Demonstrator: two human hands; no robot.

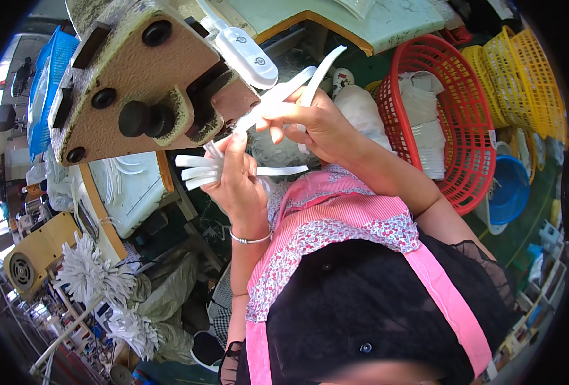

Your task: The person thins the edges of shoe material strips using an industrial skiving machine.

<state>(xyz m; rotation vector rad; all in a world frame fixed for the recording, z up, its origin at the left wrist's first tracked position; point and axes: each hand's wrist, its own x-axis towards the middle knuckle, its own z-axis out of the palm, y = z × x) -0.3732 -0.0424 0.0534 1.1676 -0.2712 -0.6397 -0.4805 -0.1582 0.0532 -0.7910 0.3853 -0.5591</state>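
Observation:
Several white flat strips (201,171) stick out from between the fingers of my left hand (236,183), which is closed around them. My right hand (316,125) pinches more white strips (323,72), their free ends pointing up and away. The two hands are close together, and another white piece (266,108) runs from my right fingers toward the machine. Just beyond my left fingertips stands the machine head (127,83), brown and beige with black bolts. Its lower working edge is partly hidden by my hands and the strips.
A white oval control box (253,61) hangs beside the machine head. To the right stand a red basket (403,106) with pale pieces inside, yellow baskets (522,77) and a blue bucket (510,192). Bundles of white strips (92,269) hang at the left, below a worktable (137,205).

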